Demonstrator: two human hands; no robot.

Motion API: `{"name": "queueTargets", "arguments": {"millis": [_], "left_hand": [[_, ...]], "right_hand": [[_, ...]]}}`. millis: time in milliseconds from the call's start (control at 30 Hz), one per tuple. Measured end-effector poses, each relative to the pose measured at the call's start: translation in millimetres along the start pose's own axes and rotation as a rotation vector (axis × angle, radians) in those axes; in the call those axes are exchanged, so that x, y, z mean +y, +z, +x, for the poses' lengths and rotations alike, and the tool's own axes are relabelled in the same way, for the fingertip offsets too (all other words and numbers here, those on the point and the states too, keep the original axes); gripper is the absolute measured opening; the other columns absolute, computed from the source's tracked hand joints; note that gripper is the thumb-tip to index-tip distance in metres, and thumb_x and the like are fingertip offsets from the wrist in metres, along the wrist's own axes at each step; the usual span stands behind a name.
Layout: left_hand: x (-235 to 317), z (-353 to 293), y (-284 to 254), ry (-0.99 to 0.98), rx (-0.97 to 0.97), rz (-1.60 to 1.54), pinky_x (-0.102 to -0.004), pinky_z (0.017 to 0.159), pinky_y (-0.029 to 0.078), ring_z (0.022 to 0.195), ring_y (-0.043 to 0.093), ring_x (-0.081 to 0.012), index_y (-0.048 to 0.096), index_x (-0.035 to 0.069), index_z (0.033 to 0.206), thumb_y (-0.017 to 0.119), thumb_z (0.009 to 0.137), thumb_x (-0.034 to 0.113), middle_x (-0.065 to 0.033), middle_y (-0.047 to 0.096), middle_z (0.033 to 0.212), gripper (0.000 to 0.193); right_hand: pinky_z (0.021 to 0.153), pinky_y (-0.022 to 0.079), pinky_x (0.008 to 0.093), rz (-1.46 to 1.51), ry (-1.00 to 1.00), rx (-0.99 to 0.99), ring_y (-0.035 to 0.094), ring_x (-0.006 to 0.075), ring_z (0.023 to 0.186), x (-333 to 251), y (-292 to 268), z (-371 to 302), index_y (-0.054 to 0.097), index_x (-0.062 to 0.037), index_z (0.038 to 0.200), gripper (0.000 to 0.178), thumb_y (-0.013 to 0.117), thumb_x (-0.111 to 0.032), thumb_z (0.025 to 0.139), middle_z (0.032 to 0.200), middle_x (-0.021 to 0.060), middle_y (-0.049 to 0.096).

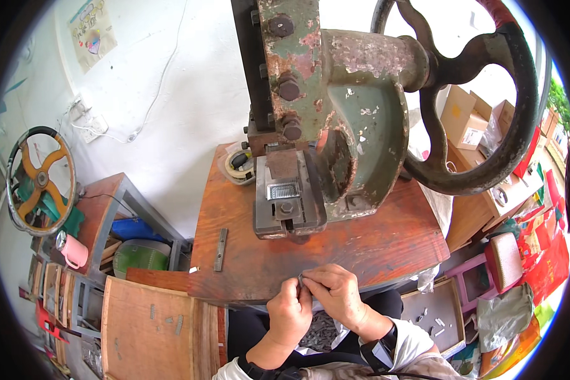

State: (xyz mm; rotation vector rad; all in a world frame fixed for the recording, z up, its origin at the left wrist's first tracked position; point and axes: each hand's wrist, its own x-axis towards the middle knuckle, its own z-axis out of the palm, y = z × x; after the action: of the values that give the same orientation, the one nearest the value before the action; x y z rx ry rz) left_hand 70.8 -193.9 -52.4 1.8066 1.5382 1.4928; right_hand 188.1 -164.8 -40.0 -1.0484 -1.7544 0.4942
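Both hands meet at the front edge of the wooden bench, fingers pinched together at a small grey piece (301, 278), perhaps metal; most of it is hidden by the fingertips. My left hand (288, 311) closes on its one side, my right hand (337, 293) on the other. Below them, in my lap, lies a heap of small grey metal pieces (320, 333) on white cloth. Beyond the hands stands a worn green hand press (367, 126), its steel die block (287, 209) holding a shiny ribbed plate (283, 190).
A flat metal strip (220, 249) lies on the bench top (361, 244). To the left is a wooden board (145, 345) with a few small pieces; to the right, a shallow tray (457, 335) with several more. The press's large handwheel (525, 95) overhangs the right side. A pink cup (74, 251) stands far left.
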Motion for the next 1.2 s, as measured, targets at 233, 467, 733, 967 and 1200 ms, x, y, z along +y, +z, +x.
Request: {"name": "queueTargets", "arguments": {"millis": [233, 467, 733, 967, 1200], "left_hand": [[-4.1, -1.8, -2.7, 0.129, 0.004, 0.097, -0.0393, 0.048, 0.045, 0.056, 0.058, -0.0347, 0.052, 0.000, 0.087, 0.061, 0.078, -0.001, -0.0167, 0.057, 0.064, 0.013], [-8.7, -5.1, -4.0, 0.112, 0.008, 0.104, -0.0340, 0.052, 0.048, 0.059, 0.062, -0.0323, 0.050, 0.000, 0.085, 0.060, 0.080, -0.003, -0.0170, 0.060, 0.067, 0.011], [-6.1, -3.7, -7.9, 0.126, -0.003, 0.118, -0.0417, 0.050, 0.045, 0.058, 0.056, -0.0363, 0.049, 0.001, 0.083, 0.061, 0.077, -0.001, -0.0171, 0.055, 0.065, 0.013], [-4.4, -1.5, -8.5, 0.149, 0.017, 0.121, -0.0407, 0.050, 0.045, 0.056, 0.056, -0.0363, 0.049, 0.000, 0.081, 0.061, 0.078, -0.002, -0.0170, 0.055, 0.064, 0.012], [-5.7, -2.3, -7.8, 0.116, 0.033, 0.081, -0.0400, 0.049, 0.045, 0.056, 0.057, -0.0355, 0.050, 0.001, 0.081, 0.061, 0.079, 0.000, -0.0170, 0.056, 0.063, 0.012]], "right_hand": [[0.067, 0.051, 0.0264, 0.331, 0.335, -0.186, 0.064, 0.0160, 0.077, -1.2, -1.9, 2.3, 0.068, 0.0018, 0.091, 0.013, 0.067, -0.006, 0.080, 0.085, 0.0118, 0.066], [0.070, 0.050, 0.0251, 0.422, 0.393, -0.244, 0.062, 0.0129, 0.079, 2.1, -1.3, 2.9, 0.067, 0.0047, 0.092, 0.014, 0.066, -0.005, 0.082, 0.086, 0.0101, 0.065], [0.070, 0.050, 0.0247, 0.529, 0.432, -0.273, 0.061, 0.0125, 0.080, -0.3, -1.7, 4.3, 0.067, 0.0039, 0.091, 0.013, 0.066, -0.005, 0.083, 0.086, 0.0091, 0.065], [0.069, 0.050, 0.0243, 0.474, 0.395, -0.267, 0.061, 0.0122, 0.077, -2.4, -1.4, 6.1, 0.067, 0.0042, 0.091, 0.012, 0.064, -0.006, 0.084, 0.085, 0.0089, 0.065], [0.067, 0.050, 0.0239, 0.539, 0.404, -0.255, 0.061, 0.0113, 0.076, 1.4, 2.9, 3.4, 0.067, 0.0040, 0.092, 0.013, 0.064, -0.006, 0.084, 0.082, 0.0082, 0.065]]}}
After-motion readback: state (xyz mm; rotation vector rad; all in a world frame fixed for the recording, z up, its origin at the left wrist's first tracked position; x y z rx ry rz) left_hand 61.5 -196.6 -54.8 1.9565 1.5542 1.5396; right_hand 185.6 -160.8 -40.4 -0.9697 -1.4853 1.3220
